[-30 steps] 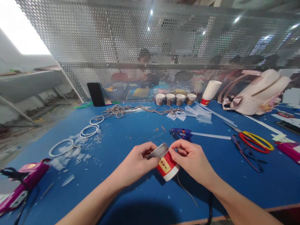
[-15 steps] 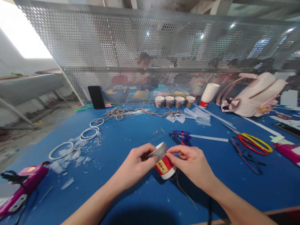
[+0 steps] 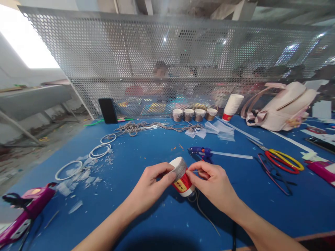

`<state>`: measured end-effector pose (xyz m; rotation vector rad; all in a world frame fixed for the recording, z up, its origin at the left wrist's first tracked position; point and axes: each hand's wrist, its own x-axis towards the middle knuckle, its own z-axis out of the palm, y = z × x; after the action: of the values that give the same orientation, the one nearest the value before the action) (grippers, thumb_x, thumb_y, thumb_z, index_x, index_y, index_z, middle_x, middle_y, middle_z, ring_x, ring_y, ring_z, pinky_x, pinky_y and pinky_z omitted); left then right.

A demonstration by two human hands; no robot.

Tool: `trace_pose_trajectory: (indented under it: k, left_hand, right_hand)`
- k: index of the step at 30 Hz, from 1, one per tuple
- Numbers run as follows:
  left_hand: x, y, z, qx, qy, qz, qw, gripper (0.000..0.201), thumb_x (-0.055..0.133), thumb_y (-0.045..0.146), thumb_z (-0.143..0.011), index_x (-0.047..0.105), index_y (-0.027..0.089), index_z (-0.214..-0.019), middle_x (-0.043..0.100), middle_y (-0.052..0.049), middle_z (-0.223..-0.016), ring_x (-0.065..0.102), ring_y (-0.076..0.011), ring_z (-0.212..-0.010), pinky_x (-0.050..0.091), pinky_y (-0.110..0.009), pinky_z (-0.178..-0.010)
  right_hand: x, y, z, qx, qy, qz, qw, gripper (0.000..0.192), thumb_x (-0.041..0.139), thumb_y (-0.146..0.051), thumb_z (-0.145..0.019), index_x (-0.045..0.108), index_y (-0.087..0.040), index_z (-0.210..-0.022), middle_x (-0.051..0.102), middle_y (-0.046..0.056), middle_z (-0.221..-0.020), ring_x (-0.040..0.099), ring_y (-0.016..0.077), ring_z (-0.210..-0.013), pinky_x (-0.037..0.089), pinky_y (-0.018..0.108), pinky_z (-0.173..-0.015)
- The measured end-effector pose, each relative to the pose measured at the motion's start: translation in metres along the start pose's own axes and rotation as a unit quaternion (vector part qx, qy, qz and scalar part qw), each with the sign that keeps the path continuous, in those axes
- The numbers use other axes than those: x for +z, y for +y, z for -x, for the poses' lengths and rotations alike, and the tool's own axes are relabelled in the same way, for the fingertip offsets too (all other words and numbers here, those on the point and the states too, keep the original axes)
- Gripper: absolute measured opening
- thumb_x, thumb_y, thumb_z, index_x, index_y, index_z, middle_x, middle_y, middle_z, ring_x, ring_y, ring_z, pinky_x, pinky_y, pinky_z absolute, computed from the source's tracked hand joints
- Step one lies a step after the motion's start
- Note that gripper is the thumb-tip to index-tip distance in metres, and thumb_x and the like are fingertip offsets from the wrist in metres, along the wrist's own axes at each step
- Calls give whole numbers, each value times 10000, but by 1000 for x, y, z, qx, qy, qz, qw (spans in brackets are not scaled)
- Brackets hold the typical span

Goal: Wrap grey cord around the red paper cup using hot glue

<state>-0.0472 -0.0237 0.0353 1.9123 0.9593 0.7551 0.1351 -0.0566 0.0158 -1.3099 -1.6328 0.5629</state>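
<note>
Left hand (image 3: 150, 184) and right hand (image 3: 213, 181) both closed on a paper cup (image 3: 181, 176), tipped on its side just above the blue table (image 3: 146, 212). Grey string (image 3: 180, 166) wrapped round the cup's top part, loose end trailing down to the table. Right fingers (image 3: 195, 172) pinching the string. Just behind, a blue glue gun (image 3: 200, 152). Far right, scissors (image 3: 284, 160). Far left, white rings (image 3: 68, 169).

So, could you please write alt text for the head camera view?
Two bare hands, left hand and right hand, hold a red-and-white paper cup partly wrapped in grey cord over a blue table. A blue glue gun lies just behind.
</note>
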Motion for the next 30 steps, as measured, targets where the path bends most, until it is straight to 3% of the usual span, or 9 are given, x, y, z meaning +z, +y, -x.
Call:
trace_pose_trajectory:
  k: [10,16,20,25,30]
  left_hand:
    - [0,0,0,30,21,-31,999,253,447,258,-829,570,153,-634,494,29,-599,412,-108,-573,337,-220,-569]
    - [-3,-2,0,39,14,-43,998,265,429,275,-826,540,161,-614,497,20,-609,418,-116,-577,350,-229,-580]
    - [-5,-4,0,40,-4,-41,998,258,437,280,-833,553,160,-636,515,16,-628,435,-119,-601,363,-227,-602]
    - [-6,-5,-1,40,-14,-16,999,255,457,283,-828,587,152,-651,547,6,-638,469,-127,-615,387,-231,-618]
    - [-4,-7,0,4,-25,43,999,221,464,257,-827,655,150,-855,639,-19,-784,537,-158,-735,424,-240,-690]
  right_hand:
    - [-1,0,-2,16,-10,-19,1000,182,535,-265,-779,627,-143,-682,271,-78,-480,236,70,-440,197,222,-417]
    - [-4,0,-4,76,-39,-55,995,196,546,-317,-768,623,-151,-699,292,-72,-494,251,80,-468,226,213,-431]
    - [-7,3,-6,103,-65,-85,989,186,568,-332,-760,620,-162,-706,381,-53,-528,326,89,-495,296,210,-460]
    - [-5,9,-10,69,-70,-143,985,161,609,-312,-752,595,-171,-677,556,4,-701,521,125,-635,435,228,-580]
    - [-2,12,-10,61,-71,-192,977,142,636,-273,-755,586,-171,-670,621,41,-890,594,149,-788,483,249,-708]
